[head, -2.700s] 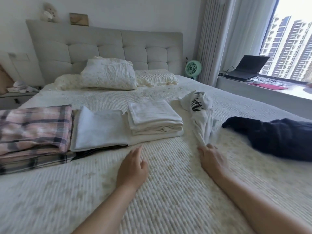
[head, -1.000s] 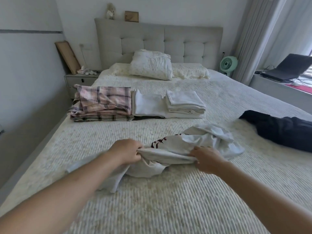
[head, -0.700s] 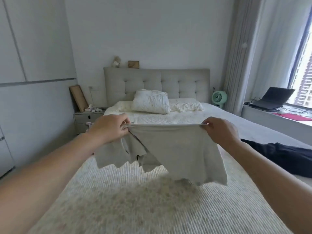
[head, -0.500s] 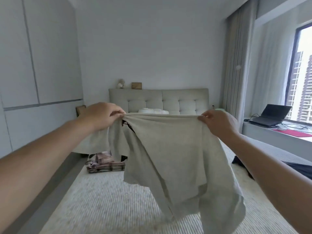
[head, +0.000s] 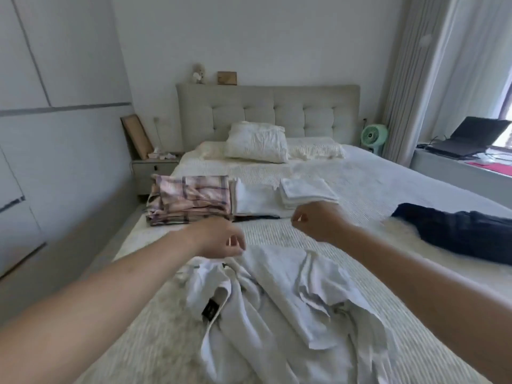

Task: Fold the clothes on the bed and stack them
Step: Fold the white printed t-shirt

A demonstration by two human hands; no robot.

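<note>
While the white shirt [head: 279, 309] lies rumpled and unfolded across the near part of the bed [head: 360, 173], both hands hover at its far edge. The left hand [head: 219, 239] sits low, its curled fingers touching or just meeting the shirt's upper hem; whether it actually pinches the cloth I cannot tell. The right hand [head: 318, 220] is raised above the bedspread, apart from the shirt, clenched into a loose fist with nothing visible in it. A small black label [head: 209, 311] shows on the shirt near its collar. Beyond the hands, three folded piles sit in a row across the bed: a plaid pile [head: 191, 200] at the left, a flat white pile [head: 255, 200] just beside it, and a smaller white stack [head: 304, 191] resting partly on that one. A dark garment [head: 457, 231] lies unfolded at the right, well apart from the shirt. Pillows [head: 257, 142] lean by the headboard, a green fan [head: 374, 135] stands beside the bed, and a laptop [head: 471, 139] sits on the window ledge.
</note>
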